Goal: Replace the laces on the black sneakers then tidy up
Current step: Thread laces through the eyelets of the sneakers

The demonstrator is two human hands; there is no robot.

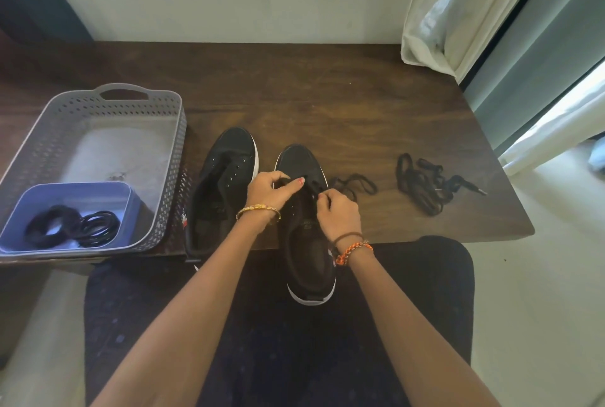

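Left hand: your left hand (273,189) reaches in from the near edge, forearm angled up and to the right, wrist with a gold bangle (258,210); its fingers curl and the thumb lies flat across, pinching a black lace (352,185) at the upper eyelets of the right-side shoe.
Right hand: your right hand (337,213) comes in from the lower right, knuckles up, wrist with an orange braided band (355,251); its fingertips are pressed together, pinching the same lace just beside the left thumb.
Shoe in work: the black canvas sneaker with a white sole (304,233) lies toe away from you, its heel hanging over the near edge of the dark wooden table (327,95) above your lap.
Lace tail: the loose part of the lace trails off the shoe to the right, lying on the table.
Second shoe: the other black sneaker, unlaced (222,190), lies just beside it on the left, toe away, its eyelets bare.
Spare lace: a tangled bundle of black laces (429,184) lies near the right edge of the table, well apart from the shoes.
Basket: a grey perforated plastic basket (108,102) stands at the left edge, near corner.
Box: a blue plastic box (65,194) sits in the basket's near end, holding coiled black laces (72,226).
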